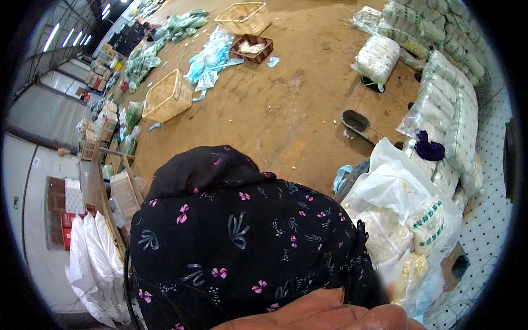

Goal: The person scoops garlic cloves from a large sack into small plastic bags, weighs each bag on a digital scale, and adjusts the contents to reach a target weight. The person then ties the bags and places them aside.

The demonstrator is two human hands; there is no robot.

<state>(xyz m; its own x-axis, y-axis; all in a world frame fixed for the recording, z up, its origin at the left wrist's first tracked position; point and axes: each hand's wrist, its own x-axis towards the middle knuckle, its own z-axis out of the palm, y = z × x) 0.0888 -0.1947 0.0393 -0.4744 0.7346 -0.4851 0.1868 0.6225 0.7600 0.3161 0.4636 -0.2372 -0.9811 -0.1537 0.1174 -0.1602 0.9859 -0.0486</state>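
Very near at the lower edge is bare skin that seems to be my left hand; its fingers are cut off, so whether it holds anything is hidden. A black cloth garment with pink bows and grey ribbon prints fills the middle above it. To the right of this cloth stands an open clear plastic bag, filled with pale, cream-coloured pieces. Green print marks the plastic on its right side. My right hand does not show.
Full white sacks are stacked at the right, with a dark purple cloth on them. Beige baskets, a brown crate and blue plastic lie on the brown floor. White sheets hang at lower left.
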